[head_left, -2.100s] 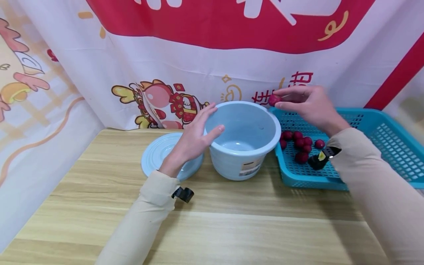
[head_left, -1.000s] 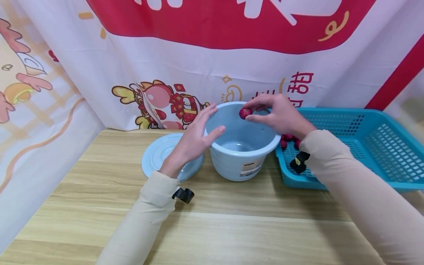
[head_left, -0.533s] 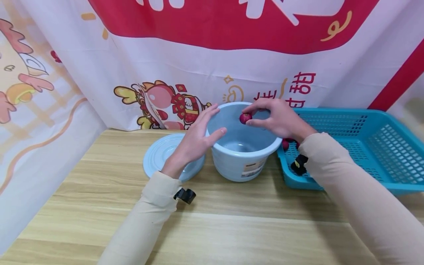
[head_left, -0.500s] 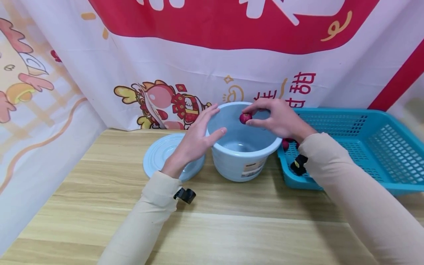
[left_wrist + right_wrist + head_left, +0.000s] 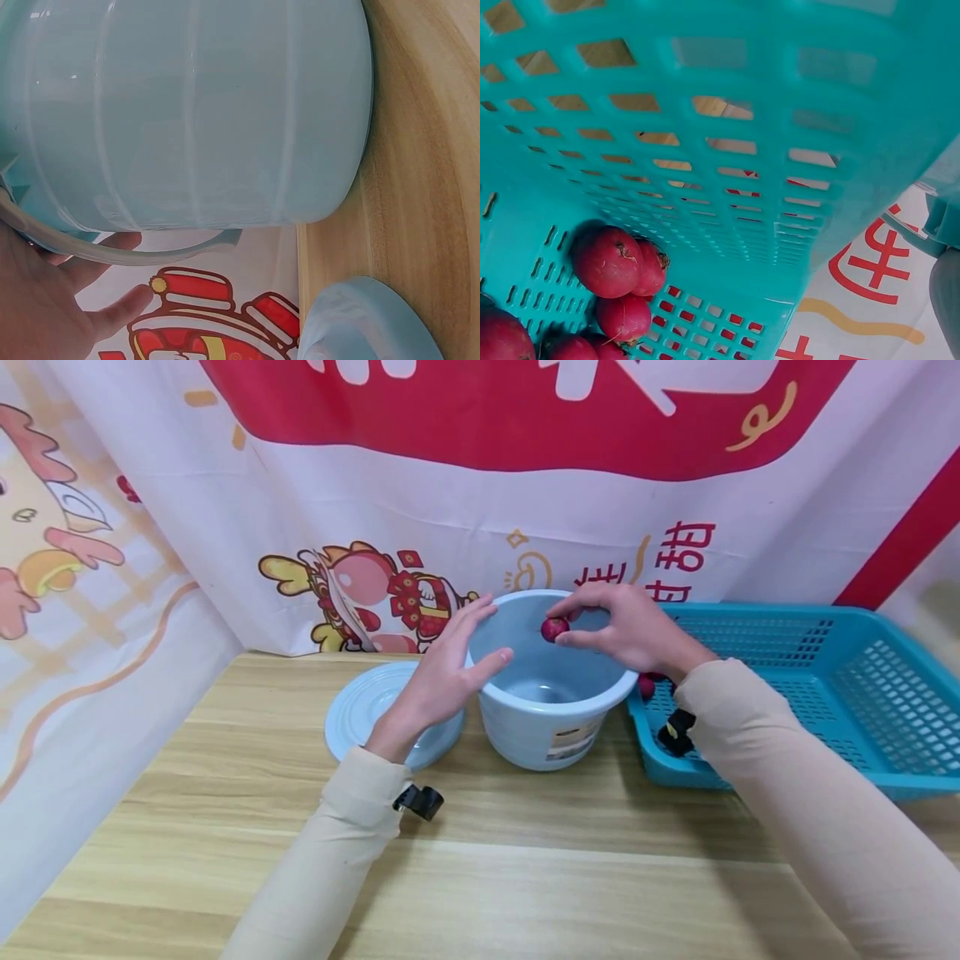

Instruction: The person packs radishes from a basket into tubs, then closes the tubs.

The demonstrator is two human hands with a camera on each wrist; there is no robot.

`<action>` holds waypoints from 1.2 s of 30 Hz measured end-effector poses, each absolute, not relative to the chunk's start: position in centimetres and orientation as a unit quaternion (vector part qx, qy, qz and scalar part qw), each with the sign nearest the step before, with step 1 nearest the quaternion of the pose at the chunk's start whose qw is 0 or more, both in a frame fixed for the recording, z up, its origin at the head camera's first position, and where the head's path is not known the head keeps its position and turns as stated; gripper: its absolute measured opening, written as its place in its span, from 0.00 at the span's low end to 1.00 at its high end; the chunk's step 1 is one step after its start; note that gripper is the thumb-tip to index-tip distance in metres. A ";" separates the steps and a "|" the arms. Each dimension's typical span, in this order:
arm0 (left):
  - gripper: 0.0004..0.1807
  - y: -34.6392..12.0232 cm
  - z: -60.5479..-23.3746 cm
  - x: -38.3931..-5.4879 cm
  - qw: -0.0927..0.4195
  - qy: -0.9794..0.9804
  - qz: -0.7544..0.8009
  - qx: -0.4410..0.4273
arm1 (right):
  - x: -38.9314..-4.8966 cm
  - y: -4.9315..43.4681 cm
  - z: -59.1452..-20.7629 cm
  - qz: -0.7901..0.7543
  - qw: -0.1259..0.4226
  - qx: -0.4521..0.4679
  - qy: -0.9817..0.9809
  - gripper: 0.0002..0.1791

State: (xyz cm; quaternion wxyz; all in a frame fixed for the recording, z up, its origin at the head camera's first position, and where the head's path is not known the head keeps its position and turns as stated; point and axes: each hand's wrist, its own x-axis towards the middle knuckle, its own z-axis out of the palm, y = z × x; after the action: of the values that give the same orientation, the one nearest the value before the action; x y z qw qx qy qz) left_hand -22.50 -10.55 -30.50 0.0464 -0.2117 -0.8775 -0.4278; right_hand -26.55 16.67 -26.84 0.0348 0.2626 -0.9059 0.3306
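My right hand (image 5: 626,625) pinches a small round radish (image 5: 554,629) between thumb and fingers, inside the mouth of a light blue bucket (image 5: 536,735) and above its bottom. With its fingers fairly straight and the thumb apart, my left hand (image 5: 450,672) rests at the bucket's left rim. In the left wrist view that hand is beside the bucket's handle (image 5: 112,253). Several more radishes (image 5: 607,261) lie in a turquoise basket (image 5: 727,22). In the head view my right forearm hides most of them.
The bucket's round blue lid (image 5: 360,710) lies on the wooden table (image 5: 525,893) to the left, partly under my left hand. The basket (image 5: 795,610) stands close against the bucket's right side. A printed cloth (image 5: 420,502) hangs behind everything.
My right hand has carried the radish left from above the basket and down into the bucket's mouth. Over the last half second it barely moves. My left hand has stayed in place.
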 end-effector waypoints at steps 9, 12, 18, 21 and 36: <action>0.41 -10.4 -30.7 -22.6 0.053 -0.874 -0.430 -0.220 | -26.5 16.9 -26.9 0.338 0.031 0.262 -0.903 0.22; 0.41 -10.3 -30.7 -22.6 0.053 -0.875 -0.428 -0.220 | -26.6 17.0 -27.0 0.342 0.029 0.261 -0.902 0.21; 0.42 -10.3 -30.7 -22.5 0.049 -0.877 -0.426 -0.218 | -26.6 17.1 -27.1 0.342 0.028 0.264 -0.901 0.21; 0.42 -10.4 -30.6 -22.4 0.050 -0.879 -0.423 -0.216 | -26.6 17.1 -27.0 0.341 0.032 0.269 -0.900 0.21; 0.42 -10.7 -30.4 -22.3 0.053 -0.880 -0.418 -0.218 | -26.1 19.0 -26.0 0.408 0.045 0.214 -0.886 0.23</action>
State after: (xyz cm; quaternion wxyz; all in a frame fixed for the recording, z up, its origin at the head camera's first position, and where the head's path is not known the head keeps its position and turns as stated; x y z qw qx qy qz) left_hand -22.32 -10.70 -30.36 0.0534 -0.2178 -0.8801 -0.4185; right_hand -26.06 19.03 -26.02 0.0447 0.2144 -0.8862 0.4083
